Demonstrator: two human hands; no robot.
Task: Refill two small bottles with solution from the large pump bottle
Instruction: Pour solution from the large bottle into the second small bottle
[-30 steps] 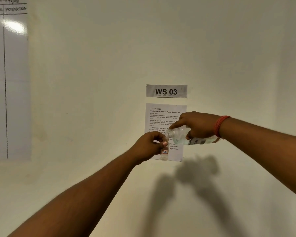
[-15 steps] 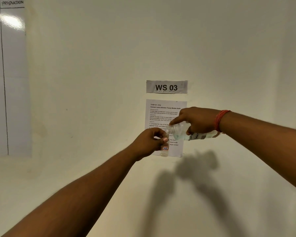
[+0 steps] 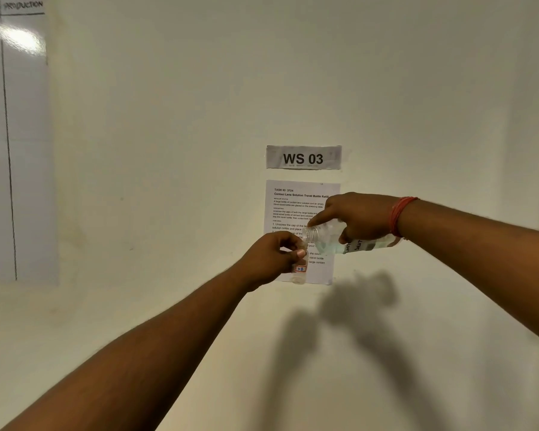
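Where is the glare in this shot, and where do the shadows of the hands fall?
Head view: a bright glare patch sits on the whiteboard at upper left. Soft dark shadows of the arms fall on the wall below and right of the left hand and right hand, so the light comes from the upper left. The sheet has small print, partly blurred.

Both arms are stretched forward and the hands meet in the middle of the view. The left hand [image 3: 273, 256] has its fingers [image 3: 299, 253] and thumb curled, pinching something small and upright. The right hand [image 3: 360, 217] is a little higher, palm down, gripping from above, with the index finger stretched out to the left. A red thread band [image 3: 400, 214] circles the right wrist
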